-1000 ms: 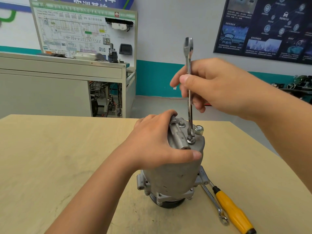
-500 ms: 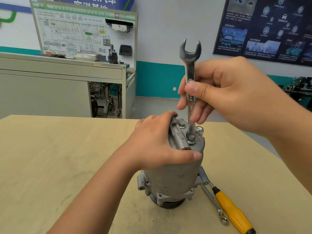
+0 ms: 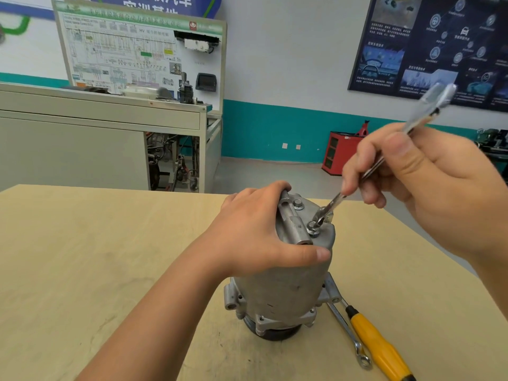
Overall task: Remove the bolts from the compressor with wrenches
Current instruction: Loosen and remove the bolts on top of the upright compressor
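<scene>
Grey cast-metal cylindrical compressor (image 3: 286, 287) stood upright on its dark pulley end, near the middle of the pale wooden table (image 3: 82, 257). On its top face we saw two silver hex bolts: the near bolt (image 3: 312, 226) beside the tubular port, and the far bolt (image 3: 297, 204) behind it. The slim silver open-ended wrench (image 3: 331, 205) had its lower end on the near bolt, with the shaft tilted up and to the right; the upper end was motion-blurred.

Our right hand (image 3: 428, 182) was clamped on the wrench shaft, thumb on top and fingers curled under it. Our left hand (image 3: 258, 237) wrapped the top of the compressor, fingers over the far edge and thumb pressed along the near side of the body.

Just right of the compressor base, a second silver wrench (image 3: 346, 328) lay flat on the table, ring end toward us, and a yellow-handled screwdriver (image 3: 376, 345) lay alongside it, touching or nearly so, we could not tell.

Behind the table: a grey cabinet with a wiring-diagram board (image 3: 143, 50), a red box (image 3: 339, 152) on the floor by the teal wall stripe, and a dark poster (image 3: 439, 45) on the wall.
</scene>
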